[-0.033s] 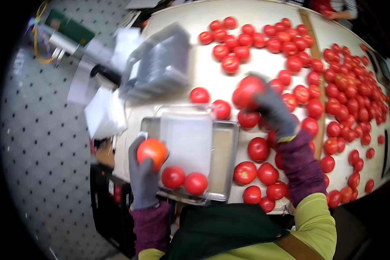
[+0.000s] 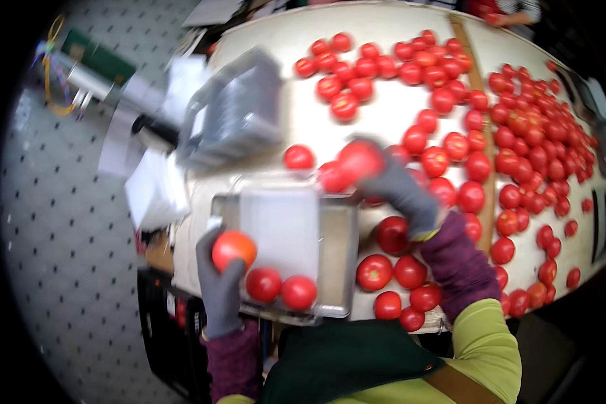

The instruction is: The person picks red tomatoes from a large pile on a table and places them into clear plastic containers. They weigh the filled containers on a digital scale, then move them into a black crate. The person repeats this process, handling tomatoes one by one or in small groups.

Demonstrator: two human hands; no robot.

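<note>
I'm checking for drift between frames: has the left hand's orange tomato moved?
No. The orange tomato sits at the same spot beside the clear tray in the left hand.

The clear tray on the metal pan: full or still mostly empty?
Mostly empty. The clear tray holds just two tomatoes at its near end; the left hand holds a third tomato at its edge.

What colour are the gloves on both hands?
Grey, on left hand and right hand; head view.
</note>
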